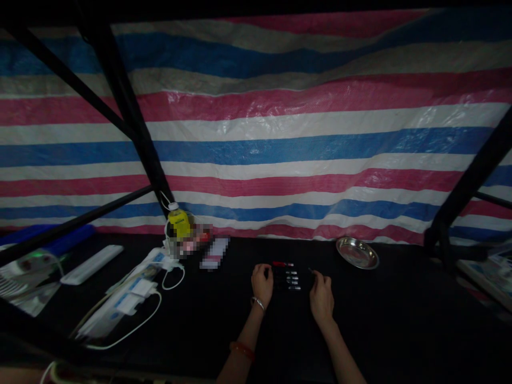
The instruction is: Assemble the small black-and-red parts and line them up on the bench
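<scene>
Both my hands rest on a black table [400, 320], far out in front of me. My left hand [262, 282] is curled closed at the left end of a small row of several dark pens [291, 279], with one red pen [282, 264] lying just beyond them. A metal bangle sits on that wrist and a red one further up the forearm. My right hand [321, 295] is at the right end of the row, its fingers pinched on a thin dark thing I cannot make out.
A round steel dish [357, 252] lies to the right by the striped tarpaulin [280, 133]. At left stand a yellow bottle [178, 222], a white power strip with cables [132, 298] and a flat white bar [92, 264]. Black frame bars [128, 117] cross the left and right sides.
</scene>
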{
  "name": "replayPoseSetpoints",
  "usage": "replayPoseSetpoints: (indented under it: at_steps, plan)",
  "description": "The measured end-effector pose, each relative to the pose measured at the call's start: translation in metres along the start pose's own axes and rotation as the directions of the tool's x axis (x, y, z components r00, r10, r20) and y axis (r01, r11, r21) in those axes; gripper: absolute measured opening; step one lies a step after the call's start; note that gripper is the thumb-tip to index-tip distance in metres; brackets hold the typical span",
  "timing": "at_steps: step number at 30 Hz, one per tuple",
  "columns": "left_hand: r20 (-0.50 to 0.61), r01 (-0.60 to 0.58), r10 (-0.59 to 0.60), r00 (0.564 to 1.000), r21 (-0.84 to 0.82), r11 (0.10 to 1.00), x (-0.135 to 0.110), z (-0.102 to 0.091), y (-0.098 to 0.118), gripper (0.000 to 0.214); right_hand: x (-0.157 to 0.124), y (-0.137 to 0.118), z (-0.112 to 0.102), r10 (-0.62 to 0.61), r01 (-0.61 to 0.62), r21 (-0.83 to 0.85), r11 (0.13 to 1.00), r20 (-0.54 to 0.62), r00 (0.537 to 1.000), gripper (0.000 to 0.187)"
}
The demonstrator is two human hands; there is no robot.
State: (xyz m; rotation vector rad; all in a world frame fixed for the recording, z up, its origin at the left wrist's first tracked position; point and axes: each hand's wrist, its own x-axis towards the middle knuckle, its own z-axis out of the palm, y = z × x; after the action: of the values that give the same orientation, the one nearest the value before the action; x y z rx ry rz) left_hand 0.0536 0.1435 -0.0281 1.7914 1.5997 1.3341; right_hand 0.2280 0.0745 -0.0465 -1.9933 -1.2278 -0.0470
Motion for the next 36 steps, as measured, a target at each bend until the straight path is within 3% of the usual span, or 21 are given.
replayPoseSetpoints:
  at_steps: [7, 13, 22, 29, 32, 36]
  plan:
    - [-0.003, 0.011, -0.011, 1.000, 0.013, 1.000, 0.000, 0.002, -0.003, 0.016, 0.020, -0.010, 0.008, -0.107, 0.126, -0.167, 0.978, 0.118, 0.987, 0.040]
    - [0.007, -0.001, 0.001, 1.000, 0.009, 1.000, 0.000, 0.002, -0.004, 0.016, 0.024, -0.006, 0.017, -0.166, 0.186, -0.199, 0.962, 0.113, 0.980, 0.034]
    - [0.006, -0.006, 0.006, 1.000, 0.002, 1.000, 0.000, 0.002, -0.004, 0.015, 0.021, -0.005, 0.015, -0.132, 0.134, -0.055, 0.989, 0.032, 0.991, 0.027]
    - [0.014, -0.023, 0.023, 1.000, 0.031, 0.999, 0.000, 0.001, -0.003, 0.017, 0.020, -0.003, 0.012, -0.124, 0.125, -0.006, 0.992, 0.068, 0.990, 0.025]
    - [0.022, -0.116, 0.115, 0.993, 0.082, 0.990, -0.004, -0.001, 0.008, 0.020, 0.018, -0.007, 0.005, -0.085, 0.082, 0.076, 0.994, 0.049, 0.995, 0.027]
    - [0.156, -0.293, 0.273, 0.949, 0.130, 0.947, -0.013, -0.005, 0.026, 0.028, 0.012, -0.020, -0.008, -0.120, 0.100, 0.308, 0.946, 0.046, 0.992, 0.030]
